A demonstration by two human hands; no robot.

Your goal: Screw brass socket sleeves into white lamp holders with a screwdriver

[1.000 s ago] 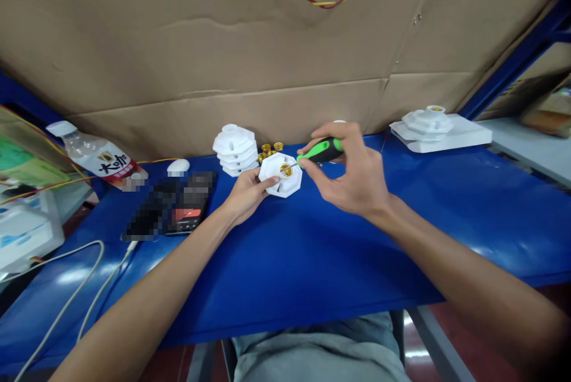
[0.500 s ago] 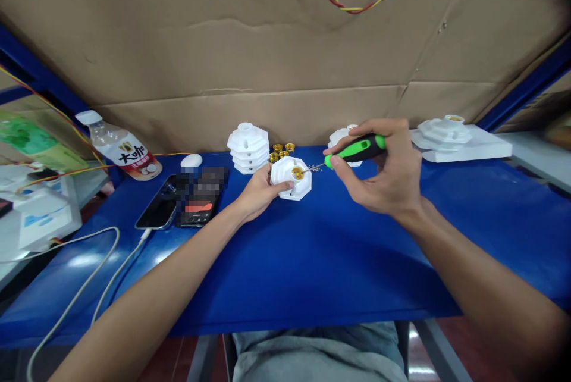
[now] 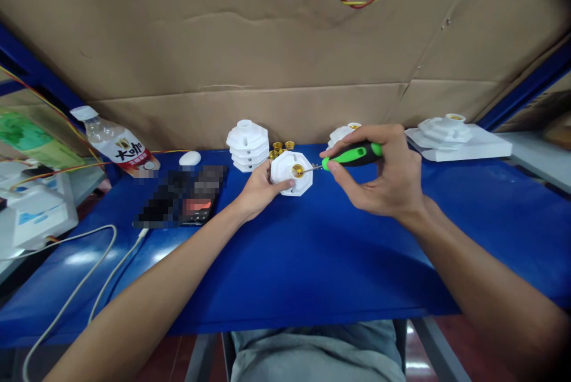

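My left hand (image 3: 257, 190) grips a white octagonal lamp holder (image 3: 285, 169) by its left side, thumb on the front. A gold threaded insert (image 3: 298, 171) shows in its central opening. In my right hand (image 3: 388, 182) is a green and black screwdriver (image 3: 357, 155), held by the handle. Its thin shaft points left and the tip reaches into the gold insert. Just behind the held piece lie several loose gold inserts (image 3: 277, 146) and small screws. A stack of white lamp holders (image 3: 247, 147) stands behind my left hand.
Two phones (image 3: 207, 191) and a white oval object (image 3: 190, 159) lie left on the blue table (image 3: 285, 269), with a bottle (image 3: 118, 144) behind. More white holders (image 3: 444, 131) rest on a white box at right. Twisted wires (image 3: 357, 5) hang in front of the cardboard.
The held lamp holder has tilted slightly, its opening facing me more. The screwdriver and my right hand have shifted slightly left, the tip still in the insert.
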